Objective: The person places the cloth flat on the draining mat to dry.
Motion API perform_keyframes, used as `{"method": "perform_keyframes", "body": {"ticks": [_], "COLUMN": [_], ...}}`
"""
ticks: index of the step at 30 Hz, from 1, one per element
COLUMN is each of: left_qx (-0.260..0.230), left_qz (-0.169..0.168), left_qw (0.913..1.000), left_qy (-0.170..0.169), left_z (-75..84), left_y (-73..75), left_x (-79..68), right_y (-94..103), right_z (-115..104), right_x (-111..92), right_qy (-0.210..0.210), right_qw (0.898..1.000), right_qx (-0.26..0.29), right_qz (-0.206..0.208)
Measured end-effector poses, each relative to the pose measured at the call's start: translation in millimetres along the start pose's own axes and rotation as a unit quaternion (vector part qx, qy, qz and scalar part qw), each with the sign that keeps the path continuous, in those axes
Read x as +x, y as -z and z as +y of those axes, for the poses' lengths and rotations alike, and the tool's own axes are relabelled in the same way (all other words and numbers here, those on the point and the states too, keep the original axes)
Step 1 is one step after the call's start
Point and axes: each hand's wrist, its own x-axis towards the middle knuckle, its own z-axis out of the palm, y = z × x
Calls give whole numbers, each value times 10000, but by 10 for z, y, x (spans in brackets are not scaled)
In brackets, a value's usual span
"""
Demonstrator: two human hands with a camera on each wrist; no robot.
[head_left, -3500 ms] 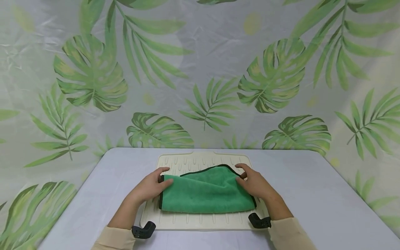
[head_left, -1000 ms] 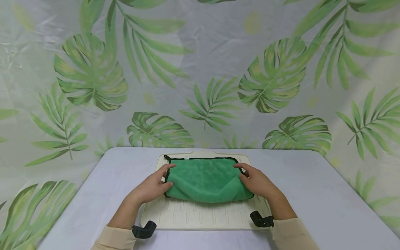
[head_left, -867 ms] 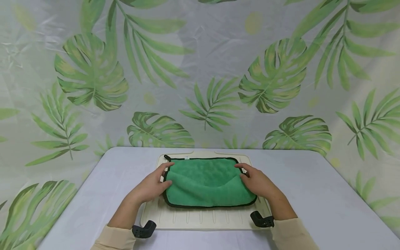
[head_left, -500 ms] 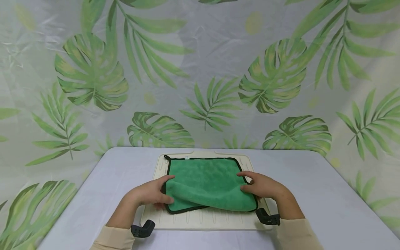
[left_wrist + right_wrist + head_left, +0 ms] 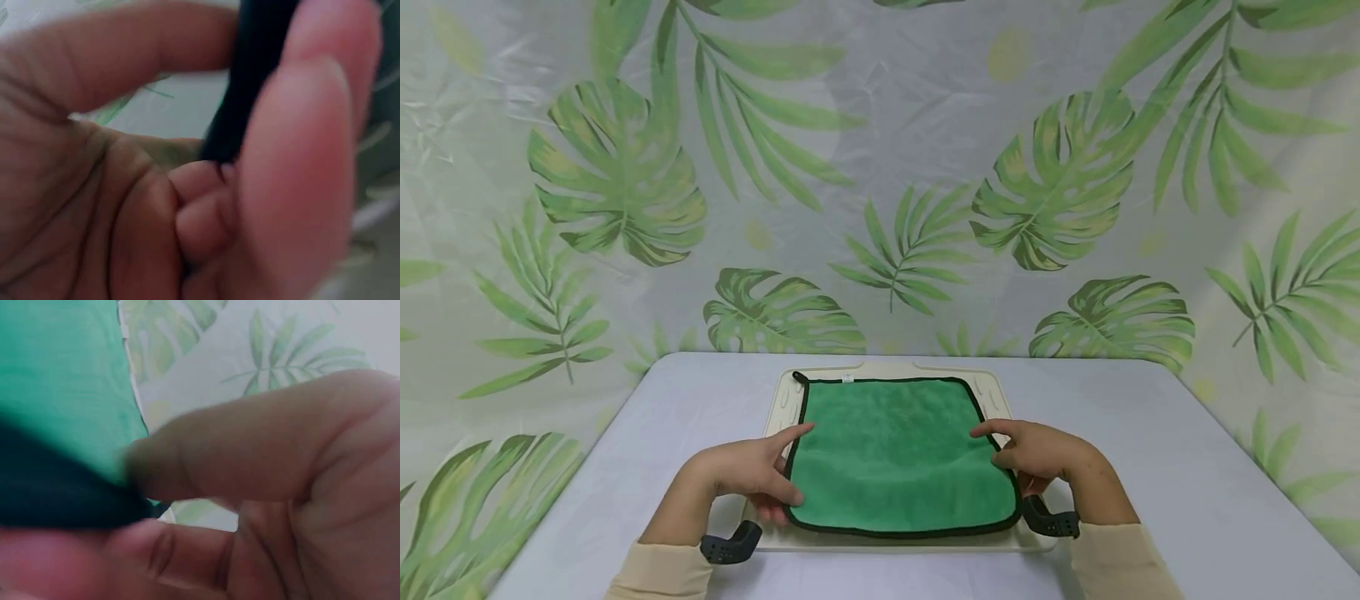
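Note:
A green towel [image 5: 895,450] with black edging lies spread over a cream ribbed board [image 5: 887,372] in the head view. A small loop and a white tag show along its far edge. My left hand [image 5: 748,471] grips the towel's left side, thumb on top and other fingers underneath; the left wrist view has the dark edging [image 5: 256,69] between thumb and fingers. On the opposite side my right hand [image 5: 1041,450] pinches the right edge, its thumb over the cloth. The right wrist view shows the green cloth [image 5: 62,375] running away from those fingers.
The board rests on a white-covered table [image 5: 1150,467] with white surface to both sides. A leaf-patterned curtain [image 5: 910,167] hangs behind it. Black wrist devices [image 5: 730,546] sit at both cuffs.
Both hands have moved toward the person and slightly apart, drawing the near part of the towel along. The cloth, folded over and bunched earlier, now lies flatter and covers more of the board.

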Motion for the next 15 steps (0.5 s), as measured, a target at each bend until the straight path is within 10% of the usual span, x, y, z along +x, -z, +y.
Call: {"method": "perform_keyframes", "body": {"ticks": [15], "left_qx": [679], "left_qz": [2106], "left_qw": [9748], "left_qy": [-285], "left_z": [-100], "left_y": [-79], "left_x": [249], "right_y": [-192], "right_z": [147], "right_x": [341], "right_qy": [1000], "right_qw": [9783], "right_qx": [-742], "right_qz": [1656]}}
